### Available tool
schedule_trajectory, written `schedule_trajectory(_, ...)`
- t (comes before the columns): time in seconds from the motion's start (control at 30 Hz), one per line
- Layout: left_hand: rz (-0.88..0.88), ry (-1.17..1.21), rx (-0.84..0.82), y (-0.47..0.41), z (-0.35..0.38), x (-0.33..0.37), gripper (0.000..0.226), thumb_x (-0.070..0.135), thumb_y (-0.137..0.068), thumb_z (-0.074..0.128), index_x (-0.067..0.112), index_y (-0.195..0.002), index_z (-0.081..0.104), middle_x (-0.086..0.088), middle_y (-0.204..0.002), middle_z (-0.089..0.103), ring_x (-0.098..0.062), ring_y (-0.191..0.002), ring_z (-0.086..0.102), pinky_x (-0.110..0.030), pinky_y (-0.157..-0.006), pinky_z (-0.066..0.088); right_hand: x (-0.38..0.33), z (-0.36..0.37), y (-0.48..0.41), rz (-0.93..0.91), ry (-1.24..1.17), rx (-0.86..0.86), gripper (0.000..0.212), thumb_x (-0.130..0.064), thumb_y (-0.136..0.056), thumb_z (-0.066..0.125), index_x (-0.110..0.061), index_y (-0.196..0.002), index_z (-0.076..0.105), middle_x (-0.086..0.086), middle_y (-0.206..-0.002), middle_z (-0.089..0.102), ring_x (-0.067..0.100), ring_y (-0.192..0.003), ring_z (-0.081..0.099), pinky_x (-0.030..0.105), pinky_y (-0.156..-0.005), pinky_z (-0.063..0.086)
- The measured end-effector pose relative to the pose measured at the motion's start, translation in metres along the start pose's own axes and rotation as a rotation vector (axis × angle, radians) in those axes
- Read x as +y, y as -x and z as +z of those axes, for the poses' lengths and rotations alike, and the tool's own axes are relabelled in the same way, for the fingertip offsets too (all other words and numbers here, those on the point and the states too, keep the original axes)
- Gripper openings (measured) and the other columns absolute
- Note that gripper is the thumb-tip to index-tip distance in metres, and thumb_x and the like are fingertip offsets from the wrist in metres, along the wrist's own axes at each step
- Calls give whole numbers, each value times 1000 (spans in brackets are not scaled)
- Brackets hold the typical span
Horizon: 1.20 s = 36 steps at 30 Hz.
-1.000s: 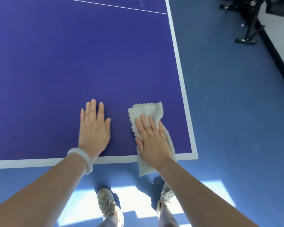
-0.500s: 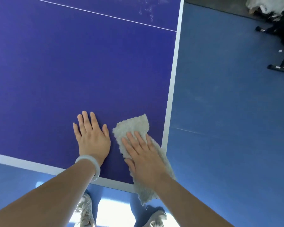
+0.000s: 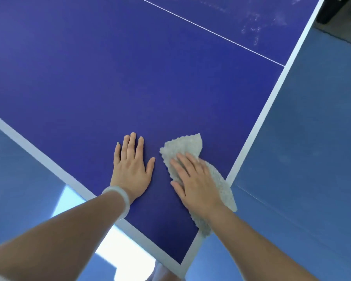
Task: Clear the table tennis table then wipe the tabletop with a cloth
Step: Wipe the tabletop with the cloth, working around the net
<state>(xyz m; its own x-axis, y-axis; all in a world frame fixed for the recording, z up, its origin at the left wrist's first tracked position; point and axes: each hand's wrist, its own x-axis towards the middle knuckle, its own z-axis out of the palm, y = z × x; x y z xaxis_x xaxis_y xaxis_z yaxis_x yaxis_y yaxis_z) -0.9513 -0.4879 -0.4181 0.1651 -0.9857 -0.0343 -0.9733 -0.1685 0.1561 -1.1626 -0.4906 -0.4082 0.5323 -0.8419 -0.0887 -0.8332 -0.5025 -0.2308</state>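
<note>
Both hands lie flat on the dark blue table tennis tabletop [image 3: 130, 78] near its corner. Left hand [image 3: 131, 167], fingers straight, presses the bare surface. Right hand [image 3: 195, 183], fingers spread flat, presses a crumpled grey-beige microfibre cloth [image 3: 183, 147] whose tail hangs over the white-edged corner. No loose items in view, so the wiping step looks underway. Whitish smudges [image 3: 253, 23] sit far up past the thin white line; the next stroke likely needs a firm push forward toward them.

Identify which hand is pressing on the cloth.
The right hand presses flat on the grey cloth near the corner; the left hand, wearing a pale bracelet, rests directly on the bare blue tabletop.
</note>
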Motion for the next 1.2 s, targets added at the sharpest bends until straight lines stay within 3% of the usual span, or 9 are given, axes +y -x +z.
schedule_trajectory(0.17, -7, -21, -2, 2, -1, 0, 70, 54, -99, 19, 11, -155, 21, -9, -163, 14, -23, -152, 5, -45, -123, 6, 48, -10, -26, -265, 59, -119, 54, -42, -106, 22, -30, -158, 22, -12, -166, 13, 12, -153, 4, 42, -125, 0)
schedule_trajectory(0.37, -29, -49, -15, 2, -6, 2, 70, 51, -98, 22, 8, -154, 26, -10, -162, 20, -25, -151, 13, -47, -122, 13, 145, -44, -90, 104, -75, -96, 55, -42, -105, 18, -38, -158, 6, -20, -165, -8, 2, -150, -17, 42, -125, -2)
schedule_trajectory(0.57, -104, -24, -1, -7, -16, 18, 67, 44, -96, 28, -1, -141, 46, -19, -150, 39, -37, -141, 35, -54, -116, 25, 178, -54, -96, -53, -20, -188, 59, -44, -106, 19, -39, -156, -12, -23, -160, -25, 1, -146, -28, 34, -120, -13)
schedule_trajectory(0.63, -224, 21, 7, -28, -23, 43, 61, 38, -92, 30, -4, -127, 57, -24, -135, 51, -45, -126, 46, -58, -108, 34, 186, -55, -98, -84, 23, -195, 59, -45, -105, 17, -38, -156, -12, -20, -161, -24, 4, -147, -27, 36, -121, -13)
schedule_trajectory(0.73, -279, 132, 36, -74, -28, 101, 41, 24, -88, 44, -3, -114, 61, -21, -124, 55, -45, -114, 51, -57, -102, 39, 191, -56, -98, -102, 53, -171, 59, -47, -103, 11, -35, -157, -6, -15, -165, -15, 8, -150, -20, 39, -124, -8)
schedule_trajectory(0.8, -313, 208, 44, -104, -25, 141, 35, 18, -91, 53, -1, -120, 57, -18, -131, 51, -41, -124, 46, -53, -109, 32, 194, -58, -101, -100, 54, -143, 59, -44, -102, 16, -31, -159, 8, -10, -167, -1, 12, -153, -7, 42, -124, -1)
schedule_trajectory(0.9, -444, 236, -9, -146, -17, 193, 50, 30, -99, 46, 4, -142, 39, -15, -153, 30, -35, -145, 21, -50, -120, 12, 214, -64, -115, -122, 63, -111, 58, -40, -101, 23, -26, -158, 22, -6, -166, 13, 16, -154, 9, 43, -123, 4)
schedule_trajectory(1.0, -576, 198, -80, -180, -5, 236, 66, 43, -101, 38, 9, -153, 18, -17, -162, 6, -41, -149, -3, -54, -120, 1, 261, -76, -139, -125, 86, -100, 59, -43, -101, 17, -29, -159, 16, -9, -166, 5, 14, -154, 2, 38, -124, -4)
schedule_trajectory(1.2, -801, 193, -46, -210, 20, 272, 89, 69, -92, 29, 11, -156, 6, -21, -162, -8, -41, -147, -16, -58, -118, -8, 367, -111, -219, 62, 116, -106, 60, -42, -103, 17, -25, -160, 4, -4, -167, -2, 18, -154, -6, 45, -125, -3)
